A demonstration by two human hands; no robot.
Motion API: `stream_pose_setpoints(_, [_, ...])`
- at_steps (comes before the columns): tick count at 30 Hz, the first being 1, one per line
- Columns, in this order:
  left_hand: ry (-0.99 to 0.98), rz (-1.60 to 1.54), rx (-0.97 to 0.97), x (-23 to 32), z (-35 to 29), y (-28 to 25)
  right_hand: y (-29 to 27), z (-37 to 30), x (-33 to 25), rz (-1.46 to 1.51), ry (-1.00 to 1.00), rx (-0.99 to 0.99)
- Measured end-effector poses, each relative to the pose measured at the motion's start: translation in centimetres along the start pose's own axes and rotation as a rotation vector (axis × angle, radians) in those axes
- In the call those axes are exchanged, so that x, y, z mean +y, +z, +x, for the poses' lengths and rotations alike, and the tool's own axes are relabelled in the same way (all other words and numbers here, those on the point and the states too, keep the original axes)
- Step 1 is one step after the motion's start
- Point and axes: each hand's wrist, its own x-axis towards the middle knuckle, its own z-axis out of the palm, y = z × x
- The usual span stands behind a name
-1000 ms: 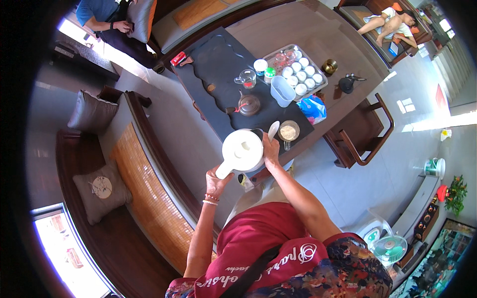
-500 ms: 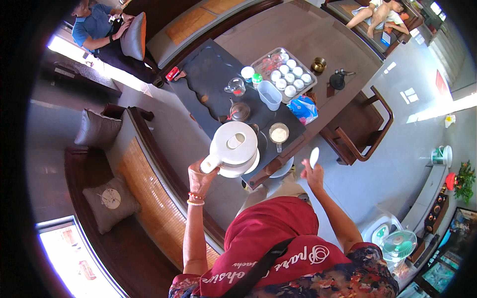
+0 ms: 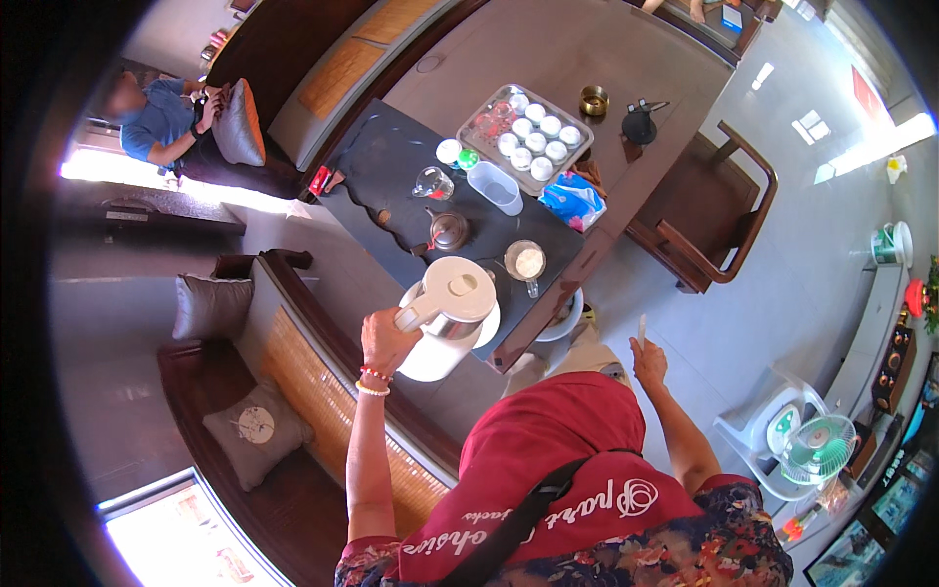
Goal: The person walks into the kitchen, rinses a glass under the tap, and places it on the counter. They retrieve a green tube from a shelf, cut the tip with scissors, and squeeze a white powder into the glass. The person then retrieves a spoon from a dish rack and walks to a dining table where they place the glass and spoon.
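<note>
My left hand (image 3: 385, 340) grips the handle of a white electric kettle (image 3: 450, 305), held over its white round base at the near corner of a dark tea tray (image 3: 391, 186). My right hand (image 3: 648, 362) is out to the right, away from the table, holding a small white spoon-like thing (image 3: 642, 328) upright. Just beyond the kettle stands a glass cup with a pale lid (image 3: 528, 262), and a small metal teapot (image 3: 448, 231) sits further along the tray.
A metal tray of small white cups (image 3: 528, 125), a clear pitcher (image 3: 494, 186), a glass jug (image 3: 433, 182) and a blue packet (image 3: 575, 202) lie on the wooden table. A wooden chair (image 3: 709, 230) stands right, a bench with cushions (image 3: 256, 430) left. Another person (image 3: 166, 122) sits far left. A fan (image 3: 820, 445) stands low right.
My left hand has kept the kettle by the handle near the table corner. My right hand left the table, drew back to the right with the white thing and now holds it upright.
</note>
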Motion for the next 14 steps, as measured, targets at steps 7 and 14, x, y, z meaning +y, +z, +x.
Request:
stream_pose_setpoints(7, [0.022, 0.146, -0.088, 4.1, 2.2, 0.9, -0.9, 0.7, 2.3, -0.126, 0.091, 0.02])
stream_pose_setpoints(14, [0.041, 0.265, -0.156, 6.8, 4.1, 1.7, -0.8, 0.6, 4.7, -0.091, 0.216, -0.024])
